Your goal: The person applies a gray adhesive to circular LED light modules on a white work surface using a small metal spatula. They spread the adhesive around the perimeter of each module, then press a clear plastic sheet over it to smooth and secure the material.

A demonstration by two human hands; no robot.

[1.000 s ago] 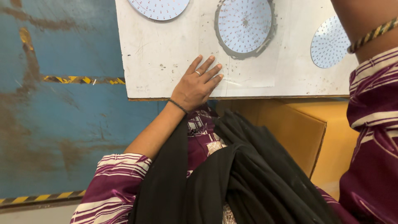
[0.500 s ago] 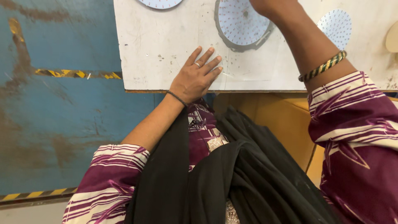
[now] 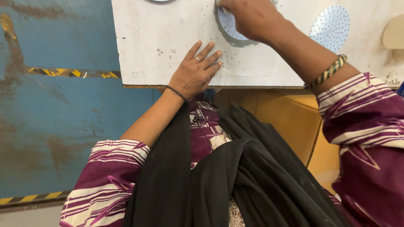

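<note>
My left hand (image 3: 194,72) lies flat, fingers spread, on the near edge of a scuffed white board (image 3: 151,50). My right hand (image 3: 248,19) reaches across and rests on a round, dotted pale-blue disc (image 3: 229,27) set in a grey ring at the board's top middle, covering most of it. Its fingers are curled over the disc; whether they grip it I cannot tell. A green and yellow bangle is on my right wrist, a thin black band on my left.
Another dotted blue disc (image 3: 330,26) lies on the board to the right, and part of a third (image 3: 160,1) shows at the top edge. A tan rounded piece (image 3: 393,33) sits far right. A blue floor (image 3: 54,117) with yellow-black tape lies to the left. A yellow box (image 3: 290,122) stands under the board.
My right arm swung in from the right and my right hand came down onto the middle disc. My left hand stayed flat on the board.
</note>
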